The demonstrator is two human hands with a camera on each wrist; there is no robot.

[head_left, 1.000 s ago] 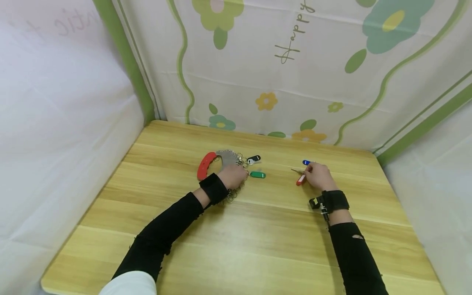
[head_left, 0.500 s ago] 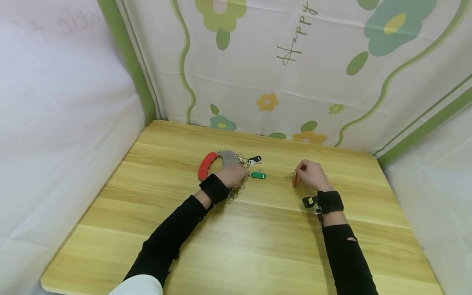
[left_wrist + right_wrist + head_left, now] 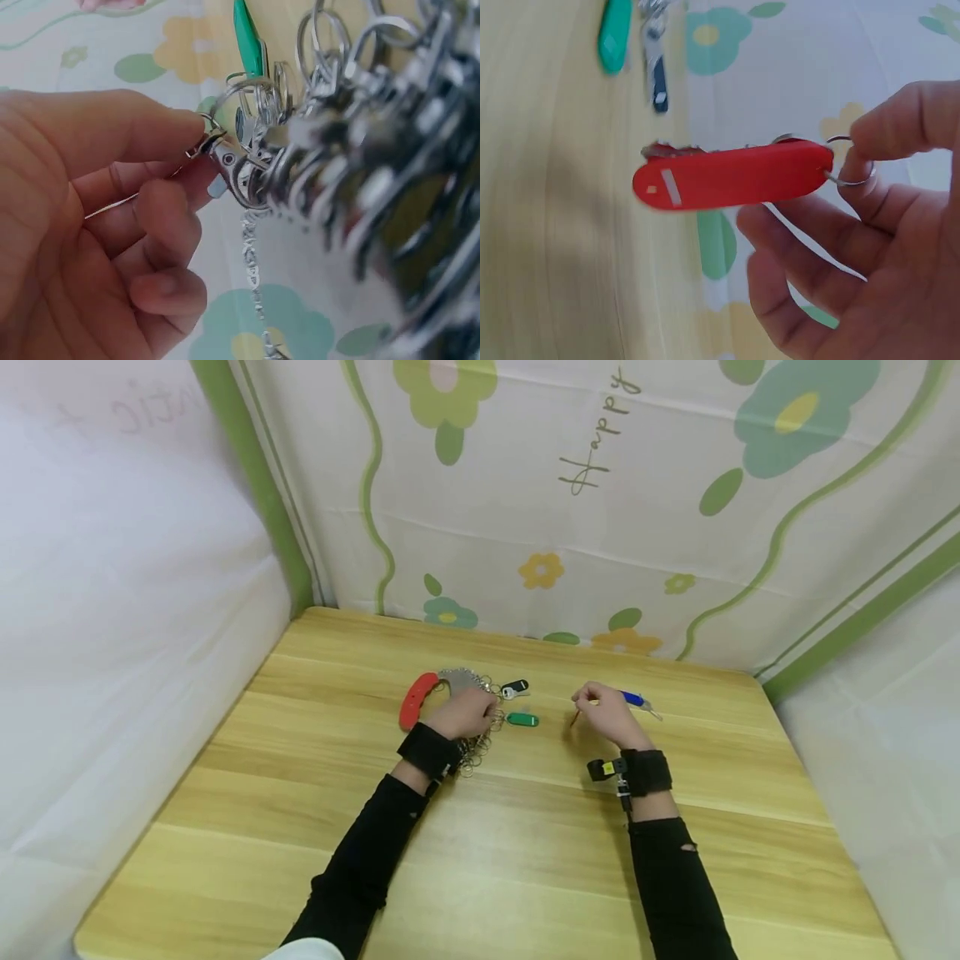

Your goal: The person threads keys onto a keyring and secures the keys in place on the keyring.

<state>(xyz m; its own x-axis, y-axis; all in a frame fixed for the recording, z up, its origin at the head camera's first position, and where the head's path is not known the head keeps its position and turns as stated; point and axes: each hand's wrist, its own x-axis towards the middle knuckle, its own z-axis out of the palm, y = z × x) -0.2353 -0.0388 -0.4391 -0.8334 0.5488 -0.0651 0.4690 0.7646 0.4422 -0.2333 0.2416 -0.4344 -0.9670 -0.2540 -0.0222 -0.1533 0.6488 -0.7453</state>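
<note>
The right hand (image 3: 606, 714) has carried the red key tag (image 3: 731, 176) leftward, off the worktop (image 3: 480, 852) and toward the key holder (image 3: 450, 689), leaving the blue tag (image 3: 632, 698) behind. It pinches the tag's split ring (image 3: 847, 161). The left hand (image 3: 465, 714) pinches a clasp (image 3: 225, 161) among the rings. Best to hold that clasp open and steady, threading the ring squarely.

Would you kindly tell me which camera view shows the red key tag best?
The right wrist view: the red key tag fills the frame, pinched by its ring. The head view hides it behind the right hand; the left wrist view misses it.
</note>
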